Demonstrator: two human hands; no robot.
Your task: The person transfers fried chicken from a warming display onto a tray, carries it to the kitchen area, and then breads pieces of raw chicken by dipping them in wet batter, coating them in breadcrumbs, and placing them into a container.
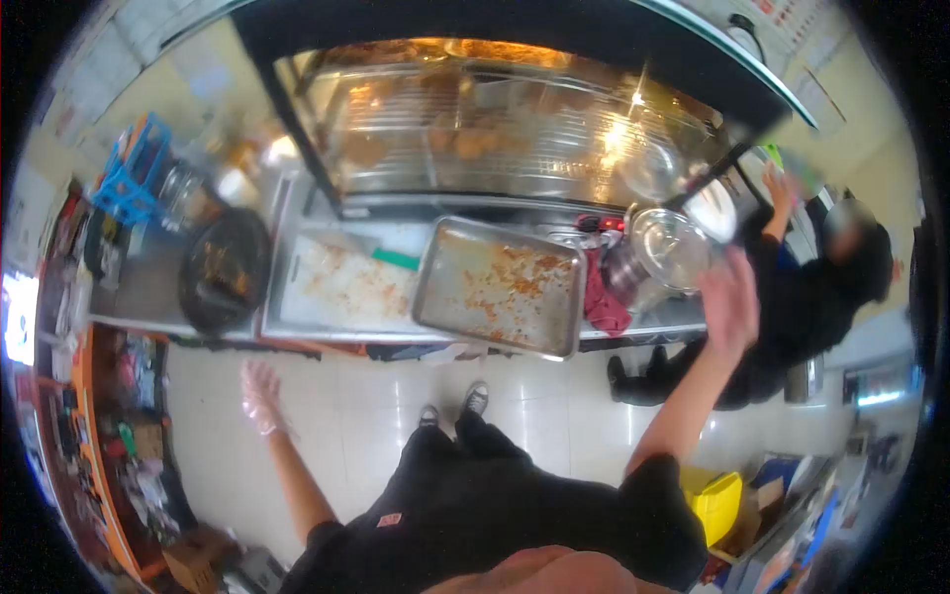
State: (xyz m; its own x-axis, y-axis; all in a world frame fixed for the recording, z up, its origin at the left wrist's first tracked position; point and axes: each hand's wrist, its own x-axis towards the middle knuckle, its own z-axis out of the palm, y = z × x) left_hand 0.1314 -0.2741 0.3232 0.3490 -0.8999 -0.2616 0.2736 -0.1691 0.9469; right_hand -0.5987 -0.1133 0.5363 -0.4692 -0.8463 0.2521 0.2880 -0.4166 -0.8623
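My left hand point(262, 396), in a clear plastic glove, hangs over the floor in front of the counter, its fingers apart and nothing in them. Bare and blurred, my right hand point(729, 300) is raised beside a shiny metal bowl point(670, 247) at the counter's right; whether it touches anything is unclear. A metal tray point(500, 287) with brown crumbs juts over the counter's front edge. To its left lies a white cutting board point(336, 282) with crumbs and a green-handled knife point(396, 258). A dark oval pan point(225, 269) with food scraps sits further left.
A lit glass display case point(495, 129) with food stands behind the counter. Red cloth point(606, 302) lies right of the tray. Another person in black point(821, 297) stands at the right. There is a blue basket point(134, 173) at back left and a yellow bin point(714, 505) at lower right.
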